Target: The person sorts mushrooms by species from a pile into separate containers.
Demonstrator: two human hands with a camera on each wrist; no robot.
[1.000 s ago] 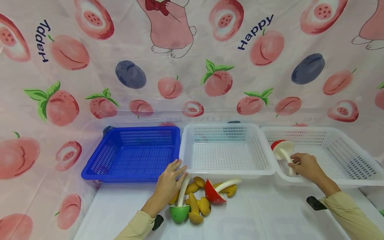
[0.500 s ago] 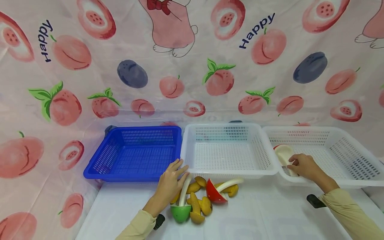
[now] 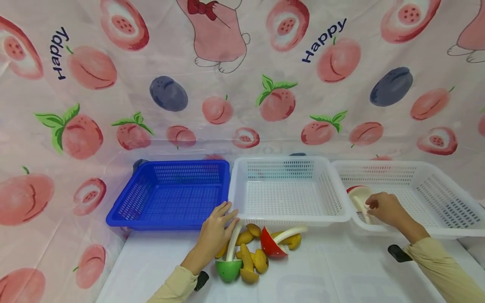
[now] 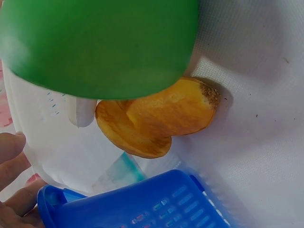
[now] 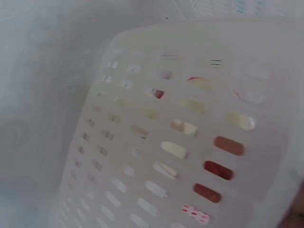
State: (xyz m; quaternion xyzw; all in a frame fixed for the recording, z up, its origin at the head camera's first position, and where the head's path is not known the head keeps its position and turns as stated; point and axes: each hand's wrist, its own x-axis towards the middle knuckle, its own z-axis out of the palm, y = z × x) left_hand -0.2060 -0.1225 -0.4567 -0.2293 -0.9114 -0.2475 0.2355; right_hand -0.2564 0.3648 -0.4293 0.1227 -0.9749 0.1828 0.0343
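Observation:
My right hand (image 3: 388,209) is inside the right white basket, its fingers loosely bent beside the pale stem of a red-capped toy mushroom (image 3: 358,195). That mushroom lies at the basket's left side, and the fingers no longer appear to grip it. My left hand (image 3: 214,229) has its fingers extended over the front rims where the blue basket (image 3: 166,224) and the middle white basket (image 3: 291,218) meet. Just right of it, a green-capped toy mushroom (image 3: 228,270) lies on the table, its cap (image 4: 104,47) large in the left wrist view.
Several yellow-brown toy mushrooms (image 3: 247,263) lie clustered in front of the middle basket, with another red-capped mushroom (image 3: 272,244) at their right. The right white basket (image 3: 417,230) completes the row along a fruit-print cloth (image 3: 235,92). Its slotted wall (image 5: 180,142) fills the right wrist view.
The red-capped mushroom in the right basket has gone from tilted up to lying lower. My right fingers have loosened and risen slightly from its stem. The left hand stays in place.

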